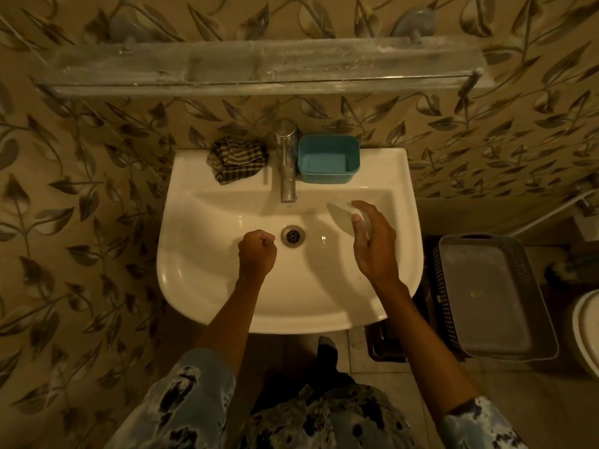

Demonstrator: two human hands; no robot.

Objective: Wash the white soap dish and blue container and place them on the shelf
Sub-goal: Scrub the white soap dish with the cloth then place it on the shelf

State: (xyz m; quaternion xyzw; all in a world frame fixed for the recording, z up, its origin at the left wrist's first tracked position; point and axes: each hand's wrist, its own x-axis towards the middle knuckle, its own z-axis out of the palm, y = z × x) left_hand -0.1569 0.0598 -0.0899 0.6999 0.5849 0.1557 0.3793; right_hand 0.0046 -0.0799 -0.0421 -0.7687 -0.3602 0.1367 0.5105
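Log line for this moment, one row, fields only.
right hand: holds white soap dish over sink | left hand: fist, by drain | blue container: on ledge | tap: no water visible | shelf: bare

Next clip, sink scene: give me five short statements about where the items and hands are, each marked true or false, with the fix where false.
1. The blue container stands on the sink ledge just right of the tap. True.
2. The right hand holds the white soap dish over the basin. True.
3. The left hand is gripping the checked cloth. False: it is a closed fist near the drain; the cloth lies on the ledge left of the tap.
4. Water is running from the tap. False: no stream is visible.
5. The blue container already sits on the shelf. False: the shelf holds neither item.
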